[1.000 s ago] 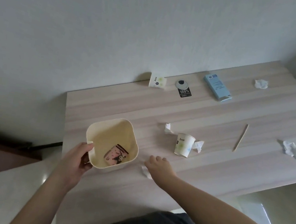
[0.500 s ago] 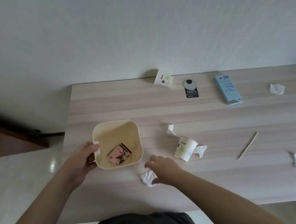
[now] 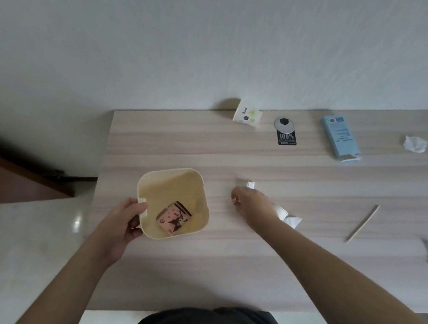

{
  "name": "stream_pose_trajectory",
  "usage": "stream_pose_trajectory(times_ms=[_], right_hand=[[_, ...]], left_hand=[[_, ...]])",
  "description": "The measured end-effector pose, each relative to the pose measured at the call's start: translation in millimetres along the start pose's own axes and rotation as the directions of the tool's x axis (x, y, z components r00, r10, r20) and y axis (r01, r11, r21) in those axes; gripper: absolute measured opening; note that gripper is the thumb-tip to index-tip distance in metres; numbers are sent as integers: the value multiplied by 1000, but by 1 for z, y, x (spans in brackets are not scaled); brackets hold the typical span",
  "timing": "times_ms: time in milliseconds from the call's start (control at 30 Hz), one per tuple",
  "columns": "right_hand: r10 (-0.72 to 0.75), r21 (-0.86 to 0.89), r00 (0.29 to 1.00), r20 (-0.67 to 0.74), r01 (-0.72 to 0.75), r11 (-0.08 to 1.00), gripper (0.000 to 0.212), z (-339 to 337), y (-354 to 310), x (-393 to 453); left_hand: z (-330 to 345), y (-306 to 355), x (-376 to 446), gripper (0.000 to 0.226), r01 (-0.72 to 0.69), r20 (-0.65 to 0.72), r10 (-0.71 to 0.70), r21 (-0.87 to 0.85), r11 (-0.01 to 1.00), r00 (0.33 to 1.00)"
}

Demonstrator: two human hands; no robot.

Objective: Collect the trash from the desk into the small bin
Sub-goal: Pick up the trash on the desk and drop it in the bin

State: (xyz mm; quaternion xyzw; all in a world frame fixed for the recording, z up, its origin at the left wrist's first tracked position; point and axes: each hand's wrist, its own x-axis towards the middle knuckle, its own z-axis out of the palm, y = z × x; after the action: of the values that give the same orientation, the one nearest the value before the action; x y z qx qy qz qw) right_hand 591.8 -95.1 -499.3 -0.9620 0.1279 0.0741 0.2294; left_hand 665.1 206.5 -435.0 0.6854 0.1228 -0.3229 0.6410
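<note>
The left hand grips the small bin at the lower left. The right hand pinches a soft, light tissue; pinch it anywhere.

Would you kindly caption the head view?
Left hand grips the bin; right hand pinches a tissue above the desk.

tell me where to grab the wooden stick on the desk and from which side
Pinch the wooden stick near its middle, coming straight down from above, finger and thumb across its width. It lies flat on the desk, thin and slanted, with bare wood on both sides, so a fingertip pinch from above looks easiest.
</note>
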Motion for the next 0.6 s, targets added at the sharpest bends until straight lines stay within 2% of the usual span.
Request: stream_pose_trajectory(times_ms=[67, 133, 267, 400, 500, 600], right_hand=[[60, -10, 998, 0, -60, 998, 16, -17, 10, 17], [82, -102, 996, 26, -79, 992, 14, -26, 18, 28], [158, -109, 969, 190, -139, 984, 10, -27, 23, 39], [187, -216, 940, 285, -127, 968, 19, -23, 16, 44], [211, -266, 933, 290, -133, 955, 28, -16, 11, 44], [207, -192, 946, 247, -162, 968, 29, -16, 11, 47]], left_hand=[[0, -2, -1, 6, 5, -9, -5, -4, 1000, 1000], [-1, -3, -3, 6, 4, -9, -4, -12, 1000, 1000], [-1, -2, -11, 18, 13, -2, -13, -42, 999, 1000], [1, -3, -20, 23, 21, -11, -21, -51, 999, 1000], [1, -6, -25, 21, 14, -11, -15, -62, 998, 1000], [0, -9, -27, 13, -5, -29, 3, -77, 997, 1000]])
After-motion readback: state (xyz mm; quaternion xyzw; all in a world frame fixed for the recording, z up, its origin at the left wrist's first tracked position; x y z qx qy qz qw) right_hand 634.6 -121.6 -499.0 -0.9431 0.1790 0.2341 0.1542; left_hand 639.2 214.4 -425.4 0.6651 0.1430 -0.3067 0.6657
